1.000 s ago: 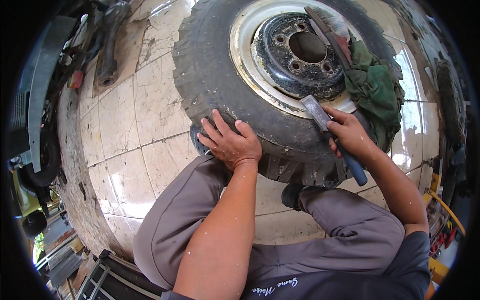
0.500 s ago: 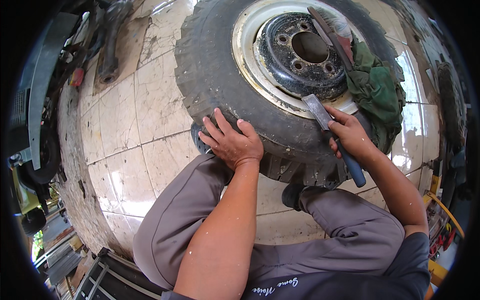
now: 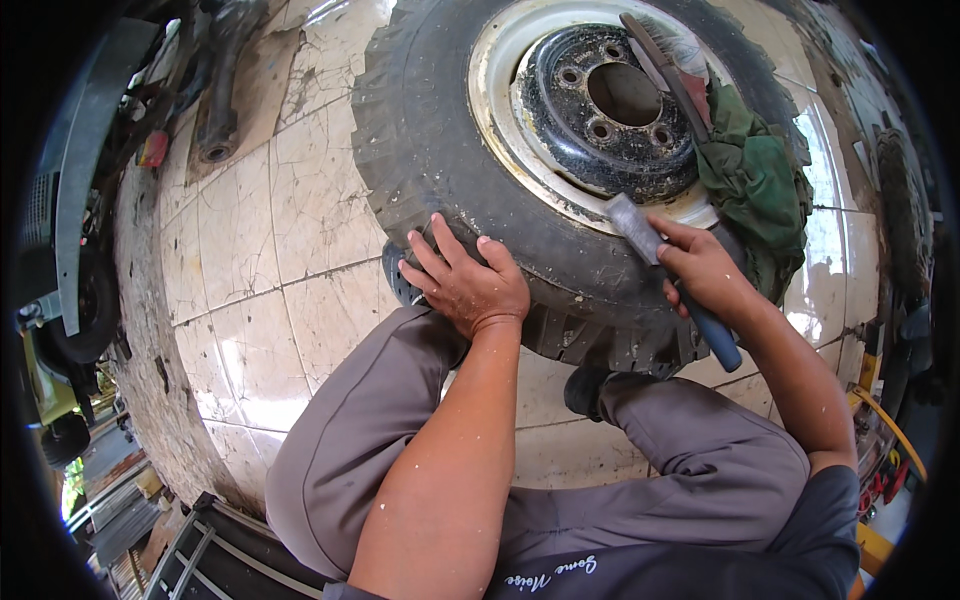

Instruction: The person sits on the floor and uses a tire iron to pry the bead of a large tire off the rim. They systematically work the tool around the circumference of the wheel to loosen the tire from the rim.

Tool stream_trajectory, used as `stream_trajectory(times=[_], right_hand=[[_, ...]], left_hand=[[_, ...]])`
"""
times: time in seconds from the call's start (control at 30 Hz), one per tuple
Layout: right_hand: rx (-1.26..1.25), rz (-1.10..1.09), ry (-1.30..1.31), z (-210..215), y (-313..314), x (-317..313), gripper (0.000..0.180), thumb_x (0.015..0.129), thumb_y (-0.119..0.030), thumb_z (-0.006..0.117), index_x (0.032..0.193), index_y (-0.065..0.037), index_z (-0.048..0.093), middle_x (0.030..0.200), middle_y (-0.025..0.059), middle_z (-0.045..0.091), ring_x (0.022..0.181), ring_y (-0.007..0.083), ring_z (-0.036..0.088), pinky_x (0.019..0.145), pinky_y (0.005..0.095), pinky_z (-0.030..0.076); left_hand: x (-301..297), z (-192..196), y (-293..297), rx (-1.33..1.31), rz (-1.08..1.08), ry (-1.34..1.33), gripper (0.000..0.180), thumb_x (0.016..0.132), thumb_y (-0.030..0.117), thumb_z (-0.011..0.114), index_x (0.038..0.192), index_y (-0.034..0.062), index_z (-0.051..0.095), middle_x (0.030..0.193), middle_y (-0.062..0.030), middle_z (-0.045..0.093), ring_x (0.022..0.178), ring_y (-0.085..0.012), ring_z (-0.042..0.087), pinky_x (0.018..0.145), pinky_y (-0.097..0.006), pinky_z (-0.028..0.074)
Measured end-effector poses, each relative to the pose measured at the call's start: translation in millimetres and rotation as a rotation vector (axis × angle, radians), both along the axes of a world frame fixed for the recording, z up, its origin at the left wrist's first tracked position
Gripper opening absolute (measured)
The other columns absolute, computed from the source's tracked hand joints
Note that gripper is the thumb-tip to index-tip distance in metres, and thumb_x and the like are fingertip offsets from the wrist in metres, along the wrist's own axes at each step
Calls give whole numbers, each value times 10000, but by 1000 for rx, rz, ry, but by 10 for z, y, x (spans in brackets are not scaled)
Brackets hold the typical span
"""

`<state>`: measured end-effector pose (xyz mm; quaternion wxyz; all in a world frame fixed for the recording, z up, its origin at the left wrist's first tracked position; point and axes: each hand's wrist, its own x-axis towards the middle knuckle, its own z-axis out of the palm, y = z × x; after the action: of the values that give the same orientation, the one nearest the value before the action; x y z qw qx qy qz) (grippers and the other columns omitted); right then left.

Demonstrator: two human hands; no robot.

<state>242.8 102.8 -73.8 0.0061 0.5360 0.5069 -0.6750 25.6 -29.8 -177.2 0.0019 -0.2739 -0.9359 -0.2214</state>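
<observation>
A large black tyre (image 3: 440, 150) on a white rim (image 3: 495, 90) with a dark rusty hub (image 3: 600, 115) lies flat on the tiled floor. My left hand (image 3: 465, 280) rests spread and flat on the tyre's near sidewall. My right hand (image 3: 700, 270) grips a tool with a blue handle (image 3: 715, 335). The tool's flat grey metal blade (image 3: 635, 225) points at the seam between the tyre and the rim. A green cloth (image 3: 755, 175) is draped over the right side of the wheel, and a long metal bar (image 3: 665, 75) lies across the hub.
Cracked beige floor tiles (image 3: 260, 240) spread to the left of the tyre. Dark vehicle parts (image 3: 215, 90) and a grey panel (image 3: 85, 150) lie at the far left. My knees in grey trousers (image 3: 370, 440) are by the tyre. A metal rack (image 3: 190, 555) sits at lower left.
The view has shifted slightly. Both hands stay where they were, the left on the tyre and the right holding the tool at the rim.
</observation>
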Motion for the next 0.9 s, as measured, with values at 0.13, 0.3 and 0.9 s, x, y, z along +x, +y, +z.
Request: stream_trajectory(times=[0.13, 0.3, 0.9], right_hand=[[34, 33, -3, 46, 27, 3, 566, 1035, -94, 470, 1592, -109, 365, 963, 46, 576, 551, 94, 564, 433, 266, 491], [126, 177, -63, 36, 118, 59, 561, 1000, -90, 509, 1555, -105, 431, 901, 80, 630, 578, 132, 605, 537, 330, 521], [959, 868, -261, -8, 455, 359, 300, 915, -157, 626, 1191, -200, 736, 962, 191, 632, 892, 384, 690, 751, 481, 546]], left_hand=[[-8, 23, 11, 2, -1, -4, 703, 918, 359, 518, 1556, 98, 381, 1604, -266, 290, 1455, -568, 196, 1141, -642, 273], [-3, 86, 30, -10, 2, -10, 670, 948, 326, 509, 1551, 65, 378, 1585, -290, 319, 1440, -571, 231, 1168, -628, 264], [-44, 25, -27, 44, -134, 22, 641, 977, 242, 453, 1533, -54, 330, 1552, -372, 301, 1425, -554, 259, 1190, -598, 196]])
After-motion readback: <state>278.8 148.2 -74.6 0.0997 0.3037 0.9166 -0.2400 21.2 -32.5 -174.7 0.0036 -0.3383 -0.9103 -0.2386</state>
